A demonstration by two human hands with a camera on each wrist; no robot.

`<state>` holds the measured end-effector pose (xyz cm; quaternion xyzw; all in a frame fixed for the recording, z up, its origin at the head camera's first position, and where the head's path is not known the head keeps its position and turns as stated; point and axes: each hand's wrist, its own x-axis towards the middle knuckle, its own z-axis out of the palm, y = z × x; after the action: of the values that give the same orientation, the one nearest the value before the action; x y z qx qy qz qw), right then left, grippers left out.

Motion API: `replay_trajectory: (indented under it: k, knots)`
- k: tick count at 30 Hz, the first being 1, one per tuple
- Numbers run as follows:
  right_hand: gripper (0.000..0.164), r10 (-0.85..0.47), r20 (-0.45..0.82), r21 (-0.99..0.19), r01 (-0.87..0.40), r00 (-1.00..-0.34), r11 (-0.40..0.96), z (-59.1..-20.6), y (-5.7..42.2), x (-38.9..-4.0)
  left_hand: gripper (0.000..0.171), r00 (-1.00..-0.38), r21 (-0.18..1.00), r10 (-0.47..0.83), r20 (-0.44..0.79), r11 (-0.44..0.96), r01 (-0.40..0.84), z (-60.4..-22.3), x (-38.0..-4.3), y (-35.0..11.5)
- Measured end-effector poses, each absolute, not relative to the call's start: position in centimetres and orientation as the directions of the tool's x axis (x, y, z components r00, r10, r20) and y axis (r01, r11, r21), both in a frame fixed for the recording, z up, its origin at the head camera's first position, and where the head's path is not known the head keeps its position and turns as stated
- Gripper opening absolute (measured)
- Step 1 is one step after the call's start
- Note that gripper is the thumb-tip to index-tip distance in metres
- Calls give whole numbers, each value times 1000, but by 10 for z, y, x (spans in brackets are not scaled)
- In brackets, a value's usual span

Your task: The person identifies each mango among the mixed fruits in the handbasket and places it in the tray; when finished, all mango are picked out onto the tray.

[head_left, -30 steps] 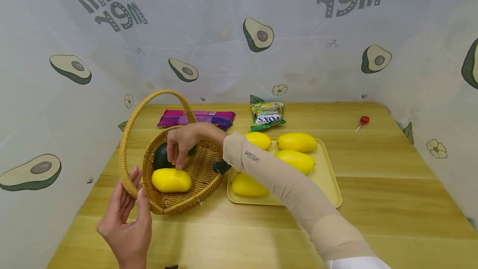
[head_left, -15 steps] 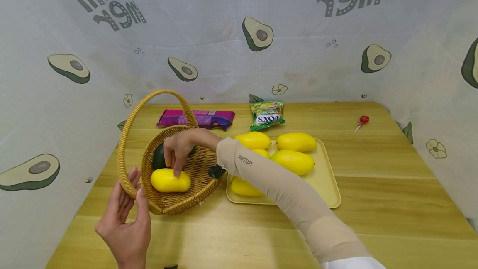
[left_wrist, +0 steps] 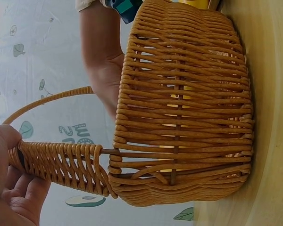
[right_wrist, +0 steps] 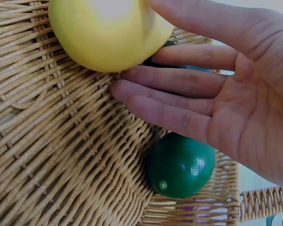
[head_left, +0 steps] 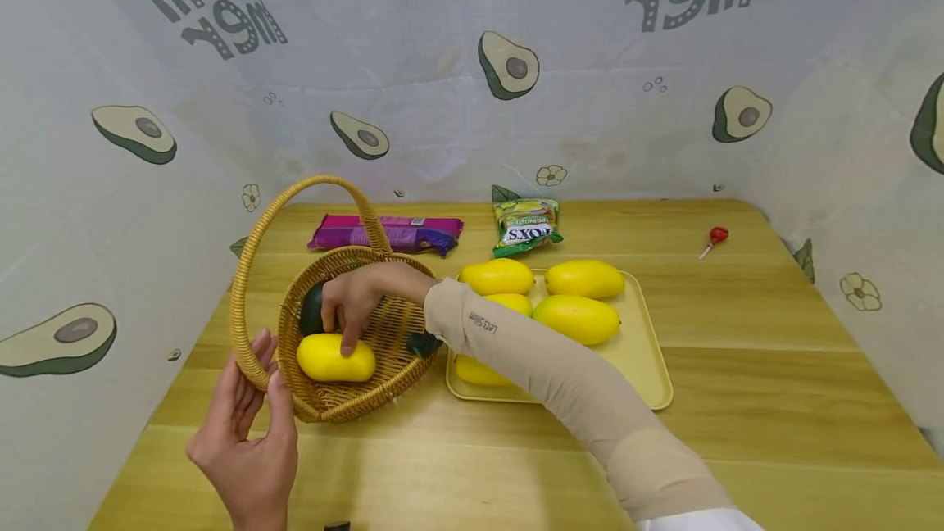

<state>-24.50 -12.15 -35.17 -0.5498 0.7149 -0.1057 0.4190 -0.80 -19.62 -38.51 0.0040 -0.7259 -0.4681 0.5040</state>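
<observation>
My left hand (head_left: pixel 251 441) grips the lower end of the handle (head_left: pixel 247 285) of a brown wicker basket (head_left: pixel 383 396); the left wrist view shows thumb and fingers (left_wrist: pixel 30 195) round it. Inside the basket, my right hand (head_left: pixel 357 293) reaches down to a yellow mango (head_left: pixel 332 359). Its thumb (right_wrist: pixel 207 16) lies against the near side, while the other fingers extend along the far side and underneath. A dark green avocado (head_left: pixel 313 311) lies behind this mango, partly covered by the hand. In the right wrist view, a glossy green avocado (right_wrist: pixel 181 165) rests below the fingers.
Several more yellow mangoes (head_left: pixel 578 318) lie on a pale yellow tray (head_left: pixel 649 367) right of the basket, partly behind the right forearm. A purple packet (head_left: pixel 420 233), a green packet (head_left: pixel 527 226) and a red lollipop (head_left: pixel 718 235) lie farther back on the wooden table (head_left: pixel 774 400).
My right hand has lowered slightly onto the mango in the basket, its thumb now farther down the mango's near side. The left hand keeps its grip on the handle.
</observation>
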Motion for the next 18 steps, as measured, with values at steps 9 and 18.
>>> replay_trajectory:
  k: [9,18]
  knots:
    - [26,-845,-530,-571,-708,-68,416,-351,-130,-235,51,-499,687,-477,724,563,460,-386,-8,-197]
    - [70,-810,-570,-556,-661,-138,504,-344,-131,-229,52,-498,686,-476,725,566,457,-388,-8,-198]
